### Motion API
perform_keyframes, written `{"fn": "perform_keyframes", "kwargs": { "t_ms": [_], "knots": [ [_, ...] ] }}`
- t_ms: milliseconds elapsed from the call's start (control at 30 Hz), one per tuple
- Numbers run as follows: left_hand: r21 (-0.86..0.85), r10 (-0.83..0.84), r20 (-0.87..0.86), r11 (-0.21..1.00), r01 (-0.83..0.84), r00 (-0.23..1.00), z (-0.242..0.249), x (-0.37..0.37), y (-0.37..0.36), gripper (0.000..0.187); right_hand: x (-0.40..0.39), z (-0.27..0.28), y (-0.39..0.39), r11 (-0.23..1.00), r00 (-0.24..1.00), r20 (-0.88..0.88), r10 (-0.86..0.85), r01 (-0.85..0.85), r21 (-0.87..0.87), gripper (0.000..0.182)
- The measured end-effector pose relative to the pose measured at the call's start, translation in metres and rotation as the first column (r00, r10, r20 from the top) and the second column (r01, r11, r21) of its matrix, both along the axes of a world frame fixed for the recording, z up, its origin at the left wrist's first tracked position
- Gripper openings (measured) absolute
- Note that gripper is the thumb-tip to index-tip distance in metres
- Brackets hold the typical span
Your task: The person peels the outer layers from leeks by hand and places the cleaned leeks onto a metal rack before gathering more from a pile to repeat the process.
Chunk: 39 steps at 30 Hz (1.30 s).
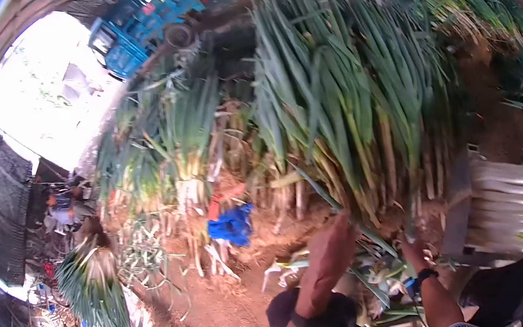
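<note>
- The left hand (332,254) is beside a long green leaf (318,189) slanting in front of the upright leeks (338,91); its grip cannot be told.
- The right hand (415,253) is low by the bases of those leeks, its fingers too small to show whether they hold anything.
- The leeks stand in a dense row on the brown ground (217,322), leaves up, beyond both hands.
- Loose leaves and scraps (379,274) lie between and below the hands.
- Pale-stemmed leeks (508,204) lie stacked at the right.
- A crumpled blue bag or cloth (233,226) lies left of the hands.
</note>
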<state>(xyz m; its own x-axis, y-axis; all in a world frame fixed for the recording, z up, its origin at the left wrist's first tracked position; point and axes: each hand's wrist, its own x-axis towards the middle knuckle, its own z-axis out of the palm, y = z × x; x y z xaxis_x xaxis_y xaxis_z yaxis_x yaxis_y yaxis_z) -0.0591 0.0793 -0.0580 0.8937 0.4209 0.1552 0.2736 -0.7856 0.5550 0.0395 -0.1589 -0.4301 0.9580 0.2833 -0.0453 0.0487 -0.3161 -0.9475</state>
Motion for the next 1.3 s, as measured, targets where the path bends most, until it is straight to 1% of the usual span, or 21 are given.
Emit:
{"fn": "perform_keyframes", "kwargs": {
  "t_ms": [33,67,100,133,167,200,267,400,467,533,567,667,700,800,833,1000,1100,1133,1200,1233,1300],
  "knots": [
    [0.041,-0.008,0.07,0.999,0.005,0.998,-0.008,-0.006,0.0,0.035,-0.009,-0.005,0.005,0.981,0.992,0.003,0.13,-0.129,0.146,0.057],
    [0.035,0.028,-0.094,0.999,-0.025,0.995,-0.007,-0.013,0.002,0.033,-0.029,0.017,0.011,0.968,0.963,0.125,0.238,-0.245,0.044,0.075],
    [0.043,0.053,-0.262,0.998,-0.043,0.964,0.0,-0.017,0.004,0.032,-0.057,0.021,0.005,0.922,0.861,0.348,0.37,-0.294,-0.254,0.099],
    [-0.041,0.068,-0.158,0.996,-0.075,0.985,0.007,-0.02,0.003,0.032,-0.076,0.017,0.0,0.864,0.873,0.23,0.431,-0.325,-0.386,0.11],
    [-0.126,0.084,-0.051,0.988,-0.09,0.995,0.02,-0.021,-0.001,0.032,-0.093,0.036,0.001,0.775,0.869,0.106,0.484,-0.369,-0.513,0.121],
    [-0.078,0.11,-0.078,0.99,-0.116,0.991,0.026,-0.026,-0.002,0.036,-0.097,0.063,0.007,0.729,0.862,0.091,0.498,-0.359,-0.583,0.124],
    [-0.164,0.157,0.005,0.974,-0.154,0.988,0.028,-0.038,0.0,0.032,-0.099,0.065,0.015,0.635,0.851,0.046,0.522,-0.352,-0.688,0.125],
    [-0.068,0.146,0.001,0.987,-0.146,0.989,0.045,-0.039,0.003,0.035,-0.088,0.058,0.027,0.524,0.829,0.048,0.558,-0.307,-0.795,0.125],
    [-0.042,0.142,0.051,0.989,-0.14,0.989,0.044,-0.037,0.002,0.034,-0.082,0.053,0.032,0.485,0.822,0.046,0.567,-0.288,-0.826,0.116],
    [-0.087,0.143,0.087,0.987,-0.135,0.986,0.044,-0.036,0.005,0.034,-0.078,0.054,0.038,0.429,0.819,0.002,0.574,-0.299,-0.852,0.108],
    [-0.119,0.14,0.101,0.985,-0.128,0.985,0.045,-0.036,0.003,0.034,-0.079,0.054,0.04,0.472,0.83,0.074,0.554,-0.24,-0.848,0.09],
    [-0.189,0.185,0.056,0.967,-0.172,0.981,0.042,-0.032,0.003,0.031,-0.09,-0.004,0.03,0.498,0.805,0.101,0.584,-0.257,-0.829,0.072],
    [-0.168,0.177,0.045,0.971,-0.167,0.983,0.041,-0.03,0.003,0.031,-0.085,0.009,0.03,0.582,0.854,0.048,0.519,-0.312,-0.751,0.051],
    [-0.117,0.17,0.017,0.979,-0.167,0.985,0.039,-0.028,0.007,0.032,-0.068,0.041,0.035,0.605,0.879,-0.313,0.36,-0.476,-0.639,0.032],
    [-0.123,0.175,0.0,0.977,-0.174,0.985,0.04,-0.029,0.007,0.032,-0.07,0.048,0.028,0.649,0.912,-0.186,0.366,-0.393,-0.652,0.021],
    [-0.134,0.143,0.024,0.981,-0.139,0.989,0.039,-0.042,0.011,0.028,-0.062,0.116,0.005,0.669,0.929,-0.07,0.364,-0.313,-0.674,0.021],
    [0.007,0.078,0.167,0.997,-0.08,0.983,0.022,-0.049,0.016,0.026,-0.031,0.19,0.011,0.71,0.939,0.03,0.342,-0.237,-0.663,0.021],
    [-0.049,0.078,0.199,0.996,-0.069,0.977,0.031,-0.048,0.011,0.026,-0.02,0.216,0.013,0.726,0.936,0.065,0.347,-0.223,-0.651,0.021],
    [-0.152,0.075,0.272,0.988,-0.034,0.959,0.054,-0.041,0.008,0.027,0.002,0.261,0.02,0.827,0.889,0.304,0.343,-0.133,-0.546,0.024],
    [-0.134,0.071,0.343,0.991,-0.026,0.937,0.06,-0.039,0.01,0.026,0.012,0.276,0.022,0.87,0.843,0.424,0.332,-0.1,-0.482,0.025],
    [-0.149,0.119,0.522,0.988,-0.047,0.844,0.039,-0.038,0.019,0.024,0.011,0.304,0.026,0.789,0.785,0.413,0.461,-0.149,-0.596,0.028]
  ]
}}
